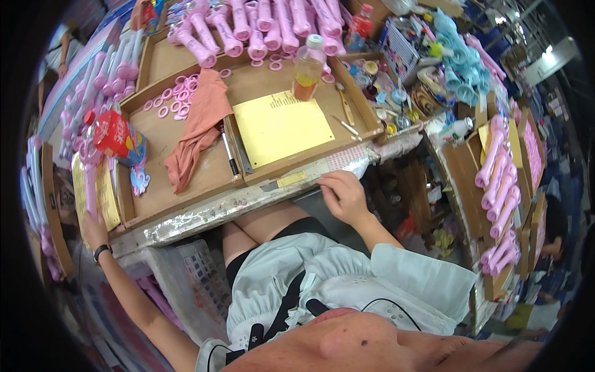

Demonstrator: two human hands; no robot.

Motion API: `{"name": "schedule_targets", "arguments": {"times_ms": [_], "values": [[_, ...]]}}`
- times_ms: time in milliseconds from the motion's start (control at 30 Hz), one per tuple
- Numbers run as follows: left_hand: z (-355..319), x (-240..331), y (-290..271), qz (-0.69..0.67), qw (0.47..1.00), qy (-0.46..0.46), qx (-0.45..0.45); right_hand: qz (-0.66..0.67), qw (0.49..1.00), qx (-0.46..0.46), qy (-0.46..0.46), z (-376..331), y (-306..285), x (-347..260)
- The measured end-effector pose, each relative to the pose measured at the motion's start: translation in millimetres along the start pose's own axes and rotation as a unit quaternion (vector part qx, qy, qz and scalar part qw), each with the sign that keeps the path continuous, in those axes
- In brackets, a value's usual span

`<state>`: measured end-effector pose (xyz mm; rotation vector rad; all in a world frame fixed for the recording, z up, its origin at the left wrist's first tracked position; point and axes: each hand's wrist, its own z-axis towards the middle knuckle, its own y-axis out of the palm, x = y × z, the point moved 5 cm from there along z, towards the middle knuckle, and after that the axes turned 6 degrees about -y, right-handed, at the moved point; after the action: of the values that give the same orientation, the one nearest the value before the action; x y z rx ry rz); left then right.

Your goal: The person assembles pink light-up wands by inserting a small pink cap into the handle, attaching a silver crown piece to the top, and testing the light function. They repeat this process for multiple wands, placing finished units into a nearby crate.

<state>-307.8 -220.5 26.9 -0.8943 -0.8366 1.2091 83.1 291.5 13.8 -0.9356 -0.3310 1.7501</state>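
- Up close, pale-mint fabric clothing (297, 263).
- Left hand (95, 230), nearer, grips a long pink plastic wand (90, 189), pointing away near the front-left corner of the desk (198, 215).
- Right hand (343, 195), half-open, front edge.

Dark print marks a yellow sheet (284, 133), pale lettering a red package (116, 137).

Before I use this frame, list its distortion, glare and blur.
Head view: fisheye distortion bows edges toward the black rim; a light glares upper right; the bench edge catches highlights; the far-right background looks soft, the right hand clearer.
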Motion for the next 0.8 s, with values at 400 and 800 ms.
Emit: {"name": "schedule_targets", "arguments": {"times_ms": [400,800], "values": [[1,-56,-8,-0.110,0.975,-0.150,-0.124,-0.146,0.988,-0.035,0.038,-23,-32,65],[-181,119,-107,-0.710,0.675,-0.085,-0.181,-0.160,0.987,-0.013,-0.008,-29,-6,55]]}}
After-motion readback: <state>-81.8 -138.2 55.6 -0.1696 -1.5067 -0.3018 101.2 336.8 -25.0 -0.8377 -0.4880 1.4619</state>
